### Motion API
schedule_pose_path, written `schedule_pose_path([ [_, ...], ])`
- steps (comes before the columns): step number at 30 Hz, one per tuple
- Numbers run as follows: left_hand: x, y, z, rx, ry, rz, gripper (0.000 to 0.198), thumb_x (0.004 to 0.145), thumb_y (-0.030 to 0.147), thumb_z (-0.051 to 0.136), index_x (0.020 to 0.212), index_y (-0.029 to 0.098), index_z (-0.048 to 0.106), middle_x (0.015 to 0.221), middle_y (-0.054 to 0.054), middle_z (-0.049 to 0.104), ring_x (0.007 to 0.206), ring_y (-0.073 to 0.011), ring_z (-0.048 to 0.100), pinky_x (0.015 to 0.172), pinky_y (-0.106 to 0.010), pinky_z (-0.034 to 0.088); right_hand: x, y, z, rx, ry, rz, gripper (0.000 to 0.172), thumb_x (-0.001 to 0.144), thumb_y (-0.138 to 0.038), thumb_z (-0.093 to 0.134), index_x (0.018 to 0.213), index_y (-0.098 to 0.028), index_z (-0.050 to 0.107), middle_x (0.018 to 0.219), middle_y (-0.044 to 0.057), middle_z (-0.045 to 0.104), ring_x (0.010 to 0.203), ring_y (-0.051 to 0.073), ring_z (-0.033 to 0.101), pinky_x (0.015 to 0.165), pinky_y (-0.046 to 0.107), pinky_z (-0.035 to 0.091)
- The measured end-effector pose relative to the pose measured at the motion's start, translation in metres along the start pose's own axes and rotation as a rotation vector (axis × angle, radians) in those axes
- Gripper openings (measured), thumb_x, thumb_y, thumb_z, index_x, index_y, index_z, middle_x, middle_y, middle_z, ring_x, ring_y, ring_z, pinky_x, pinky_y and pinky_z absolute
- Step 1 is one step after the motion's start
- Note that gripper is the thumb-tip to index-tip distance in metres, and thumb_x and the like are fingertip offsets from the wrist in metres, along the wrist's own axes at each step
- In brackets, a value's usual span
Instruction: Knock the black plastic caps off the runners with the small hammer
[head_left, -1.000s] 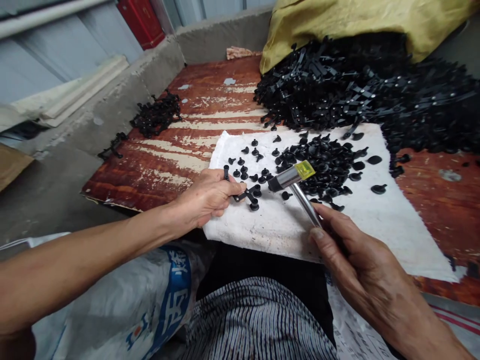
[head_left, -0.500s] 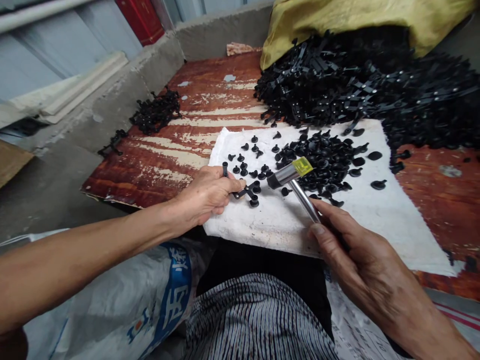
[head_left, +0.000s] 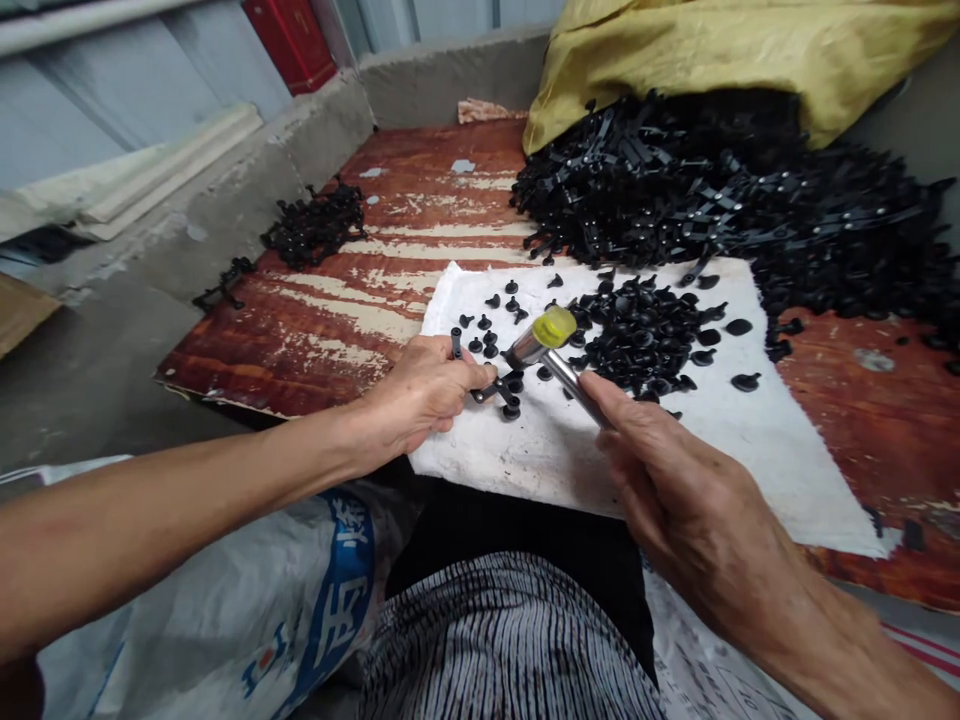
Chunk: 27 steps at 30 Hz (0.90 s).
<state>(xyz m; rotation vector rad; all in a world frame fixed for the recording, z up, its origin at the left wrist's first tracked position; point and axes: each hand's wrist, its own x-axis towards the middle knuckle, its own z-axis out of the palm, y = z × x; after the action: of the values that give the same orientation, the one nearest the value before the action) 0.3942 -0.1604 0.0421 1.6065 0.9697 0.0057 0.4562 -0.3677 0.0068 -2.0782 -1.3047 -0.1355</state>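
My left hand (head_left: 431, 392) pinches a black jointed bracket (head_left: 491, 390) low over a white cloth (head_left: 517, 465). The bracket's right-hand ends sit at small black round-based pieces on the cloth. My right hand (head_left: 667, 465) is wrapped round the handle of a hammer (head_left: 536, 340) with a metal head, one yellow face and one dark face. The dark face is tilted down, just above the bracket's right end; whether they touch I cannot tell. Many loose black round-based pieces (head_left: 637, 335) lie heaped on the cloth behind the hammer, with several more scattered to its left.
A large heap of black jointed brackets (head_left: 637, 190) spills from a yellow sack (head_left: 675, 60) at the back right. A smaller bracket pile (head_left: 315, 220) lies on the left of the worn red board (head_left: 315, 330). A low concrete wall (head_left: 450, 80) borders the board.
The hammer has moved left and its dark face now hangs over the bracket's right end. My right hand moved along with it. My left hand keeps its pinch on the bracket.
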Motion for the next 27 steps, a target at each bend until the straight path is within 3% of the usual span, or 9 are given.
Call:
schedule_pose_path([
  [5, -0.002, 0.001, 0.001, 0.003, 0.011, -0.028, 0.024, 0.079, 0.012, 0.065, 0.066, 0.018, 0.046, 0.046, 0.008, 0.037, 0.032, -0.0012, 0.026, 0.033, -0.019, 0.015, -0.001, 0.007, 0.005, 0.091, 0.090, -0.030, 0.053, 0.092, -0.008, 0.046, 0.143, -0.015, 0.045, 0.121, 0.015, 0.067, 0.107, 0.024, 0.068, 0.087, 0.036, 0.060],
  [11, -0.004, 0.004, 0.003, 0.029, 0.035, 0.013, 0.022, 0.080, 0.012, 0.064, 0.068, 0.018, 0.046, 0.047, 0.008, 0.038, 0.033, -0.0013, 0.028, 0.033, -0.019, 0.017, -0.001, 0.003, 0.003, 0.113, 0.107, -0.033, 0.053, 0.091, -0.006, 0.049, 0.143, -0.016, 0.045, 0.125, 0.015, 0.066, 0.110, 0.021, 0.066, 0.092, 0.037, 0.057],
  [15, -0.006, 0.005, 0.003, 0.079, 0.054, 0.055, 0.021, 0.080, 0.011, 0.063, 0.068, 0.018, 0.047, 0.049, 0.007, 0.042, 0.033, -0.0011, 0.029, 0.033, -0.020, 0.018, -0.002, 0.002, 0.002, 0.099, 0.096, -0.034, 0.056, 0.091, -0.004, 0.047, 0.145, -0.016, 0.042, 0.117, 0.015, 0.067, 0.101, 0.020, 0.068, 0.080, 0.032, 0.061],
  [20, -0.004, 0.002, 0.002, 0.120, 0.046, 0.081, 0.021, 0.080, 0.013, 0.064, 0.067, 0.018, 0.047, 0.048, 0.007, 0.042, 0.034, -0.0015, 0.028, 0.033, -0.020, 0.018, -0.004, 0.004, 0.004, 0.063, 0.025, -0.028, 0.053, 0.091, -0.007, 0.045, 0.143, -0.014, 0.044, 0.097, 0.014, 0.069, 0.070, 0.020, 0.068, 0.051, 0.029, 0.058],
  [25, -0.003, 0.003, 0.004, 0.135, 0.065, 0.079, 0.022, 0.078, 0.014, 0.065, 0.067, 0.019, 0.047, 0.046, 0.008, 0.040, 0.033, -0.0020, 0.028, 0.033, -0.021, 0.018, -0.002, -0.004, -0.003, 0.059, 0.069, -0.064, 0.060, 0.091, -0.005, 0.044, 0.148, -0.021, 0.037, 0.100, 0.011, 0.067, 0.082, 0.020, 0.068, 0.064, 0.031, 0.060],
  [27, -0.003, 0.004, 0.004, 0.143, 0.069, 0.071, 0.023, 0.078, 0.014, 0.065, 0.066, 0.019, 0.046, 0.046, 0.008, 0.040, 0.033, -0.0021, 0.028, 0.033, -0.021, 0.018, -0.002, -0.004, -0.004, 0.030, 0.064, -0.072, 0.063, 0.091, -0.005, 0.043, 0.151, -0.024, 0.033, 0.097, 0.010, 0.066, 0.079, 0.020, 0.068, 0.058, 0.029, 0.059],
])
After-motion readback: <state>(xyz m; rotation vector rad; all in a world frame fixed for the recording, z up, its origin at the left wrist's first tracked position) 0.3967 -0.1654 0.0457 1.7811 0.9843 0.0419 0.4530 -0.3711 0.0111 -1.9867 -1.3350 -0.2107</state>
